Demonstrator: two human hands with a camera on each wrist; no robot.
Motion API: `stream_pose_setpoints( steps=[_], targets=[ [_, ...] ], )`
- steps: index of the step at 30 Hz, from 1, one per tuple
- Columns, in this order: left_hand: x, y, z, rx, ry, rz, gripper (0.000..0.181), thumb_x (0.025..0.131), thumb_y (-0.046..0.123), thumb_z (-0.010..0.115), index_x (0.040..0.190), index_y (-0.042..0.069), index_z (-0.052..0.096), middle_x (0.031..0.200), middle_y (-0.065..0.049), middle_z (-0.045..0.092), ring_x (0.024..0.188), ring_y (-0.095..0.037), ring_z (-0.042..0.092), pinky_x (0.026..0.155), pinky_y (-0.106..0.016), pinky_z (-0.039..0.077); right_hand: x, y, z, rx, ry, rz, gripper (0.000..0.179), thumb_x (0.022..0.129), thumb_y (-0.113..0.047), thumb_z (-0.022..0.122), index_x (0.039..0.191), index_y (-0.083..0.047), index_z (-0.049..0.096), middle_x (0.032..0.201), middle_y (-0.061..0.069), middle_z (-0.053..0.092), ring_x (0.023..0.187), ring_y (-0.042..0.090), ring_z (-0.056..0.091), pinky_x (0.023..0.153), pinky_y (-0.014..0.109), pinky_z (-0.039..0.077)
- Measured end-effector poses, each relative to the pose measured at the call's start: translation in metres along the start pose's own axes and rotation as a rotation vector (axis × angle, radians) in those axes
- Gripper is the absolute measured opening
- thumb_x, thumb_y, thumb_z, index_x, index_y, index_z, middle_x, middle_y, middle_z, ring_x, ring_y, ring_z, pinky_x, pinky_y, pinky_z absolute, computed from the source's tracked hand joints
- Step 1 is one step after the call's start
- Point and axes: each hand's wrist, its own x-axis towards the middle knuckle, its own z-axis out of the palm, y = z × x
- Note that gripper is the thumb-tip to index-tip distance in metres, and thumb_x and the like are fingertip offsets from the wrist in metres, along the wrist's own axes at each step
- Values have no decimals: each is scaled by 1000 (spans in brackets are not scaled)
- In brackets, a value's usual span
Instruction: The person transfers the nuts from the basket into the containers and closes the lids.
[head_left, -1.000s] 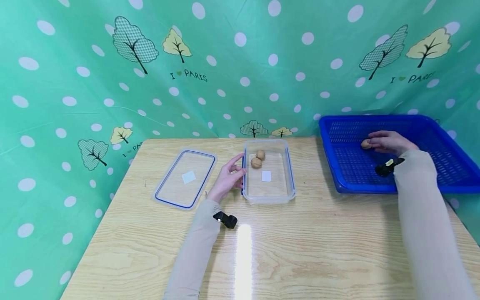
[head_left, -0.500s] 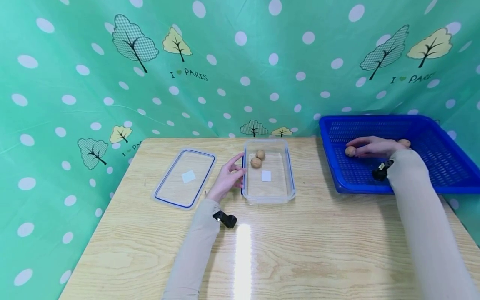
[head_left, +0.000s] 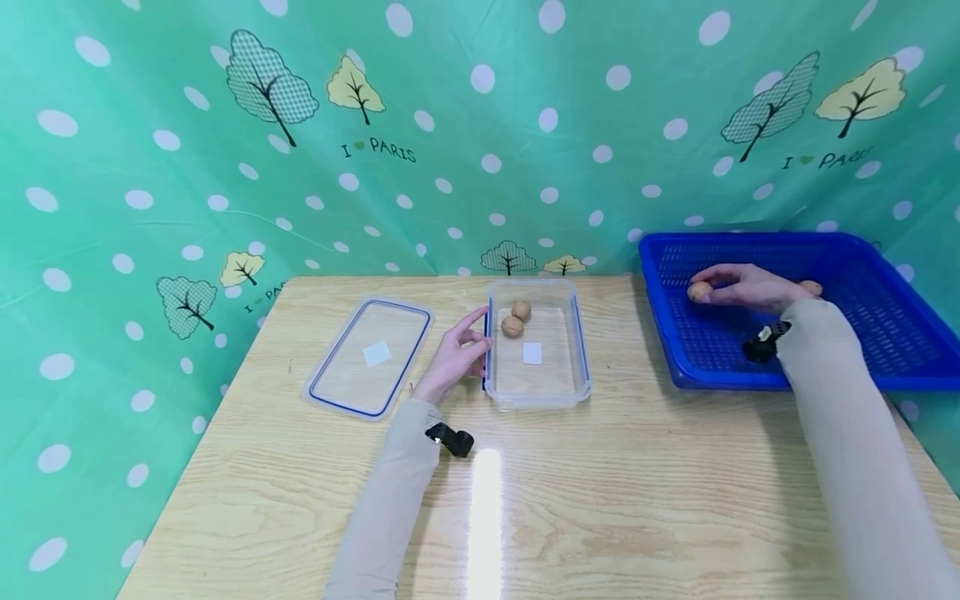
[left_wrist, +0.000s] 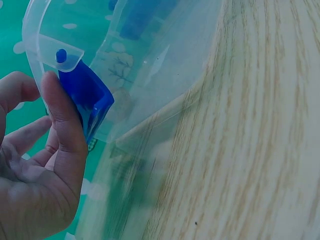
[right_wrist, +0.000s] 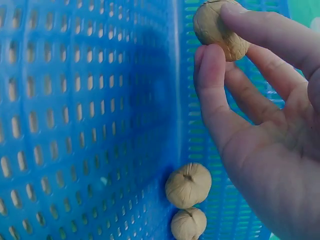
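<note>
My right hand pinches a walnut between thumb and fingertips inside the blue plastic basket. The right wrist view shows the held walnut lifted at the top, with two more walnuts lying in the basket below the hand. My left hand touches the left side of a clear container, its fingers spread along the rim. In the left wrist view, a fingertip rests beside a blue latch that hangs unfastened. Two walnuts touch each other in the container's far left part.
A clear lid with a blue seal lies flat left of the container. Basket and container both stand at the back of the wooden table. Behind them hangs a green curtain with white dots.
My right hand has moved left within the basket, and its walnut is now slightly higher than half a second ago. Another walnut has come into sight behind the wrist. My left hand stays put.
</note>
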Motion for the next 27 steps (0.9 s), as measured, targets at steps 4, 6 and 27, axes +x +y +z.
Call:
stream_pose_setpoints(
  steps=[4,6,27],
  targets=[
    [0,-1,1,-5,8,-7,63,93,-2,57,149,21,40,94,-9,54,59,-14,54,48,-26,54,-2,-3,0,-73,24,9,52,96,-25,62,139,-1,46,136,17,49,111,12,48,85,21,45],
    [-1,-1,2,-3,11,-8,63,93,-2,57,148,21,40,93,-8,54,59,-14,54,48,-26,54,-3,-6,0,-83,28,6,52,96,-26,61,140,-3,47,137,17,49,113,12,47,86,20,44],
    [1,0,0,11,-3,-11,64,93,0,57,149,25,39,96,-9,51,59,-13,53,50,-25,54,-21,-43,3,-124,55,16,53,95,-33,61,142,-12,45,128,12,47,102,30,40,65,37,36]
  ],
)
